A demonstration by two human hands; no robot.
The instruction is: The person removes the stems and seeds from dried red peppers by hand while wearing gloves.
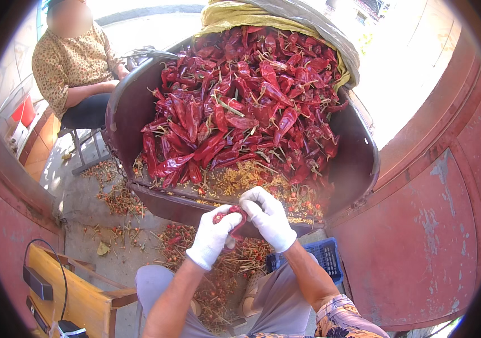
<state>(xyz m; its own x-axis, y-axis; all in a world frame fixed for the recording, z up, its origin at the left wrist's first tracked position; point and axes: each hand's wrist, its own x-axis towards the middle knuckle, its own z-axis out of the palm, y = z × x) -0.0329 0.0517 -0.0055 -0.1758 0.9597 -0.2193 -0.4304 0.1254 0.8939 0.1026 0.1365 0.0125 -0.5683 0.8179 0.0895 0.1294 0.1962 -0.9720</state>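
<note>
My left hand [211,239], in a white glove, is closed around a dried red chili pepper [233,217]. My right hand [266,217], also gloved, pinches the same pepper at its upper end, to the right of the left hand. Both hands are just in front of the low front edge of a maroon metal cart bed [161,200]. The bed holds a large heap of red chilies [235,96], with yellow seeds [243,174] scattered on its front floor. A yellow-and-grey sack [274,12] lies over the back of the heap.
A co-worker [71,73] sits at the back left. Rusty red metal doors [398,242] flank both sides. A wooden stool [68,281] with black devices and cables stands at lower left. A blue crate [330,259] sits at right. Stems [173,236] litter the concrete floor.
</note>
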